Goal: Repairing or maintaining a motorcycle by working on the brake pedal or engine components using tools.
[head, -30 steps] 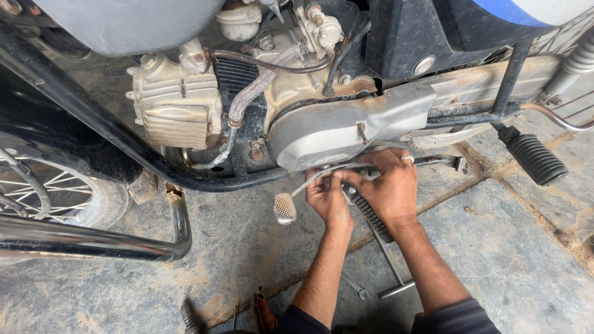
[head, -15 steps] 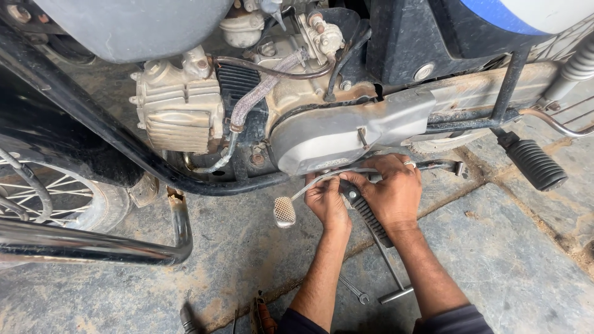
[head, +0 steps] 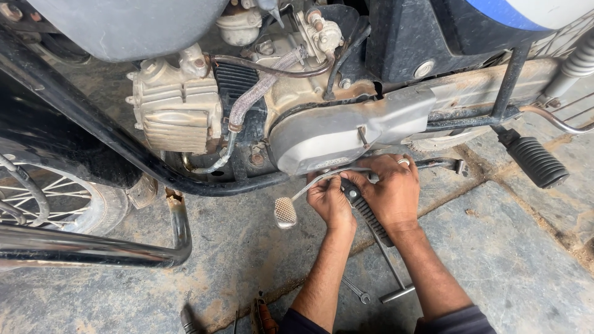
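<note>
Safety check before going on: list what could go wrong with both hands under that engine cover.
1. Both the left hand and right hand sit tight under the engine cover; a slip could likely bang knuckles on metal.
2. The ring on the right hand might snag on the lever.
3. The loose spanner on the dirty floor is easy to kneel on.

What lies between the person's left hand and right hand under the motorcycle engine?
In the head view, the black ribbed footrest runs between the left hand and the right hand, with the curved metal pedal lever passing just above it.
</note>
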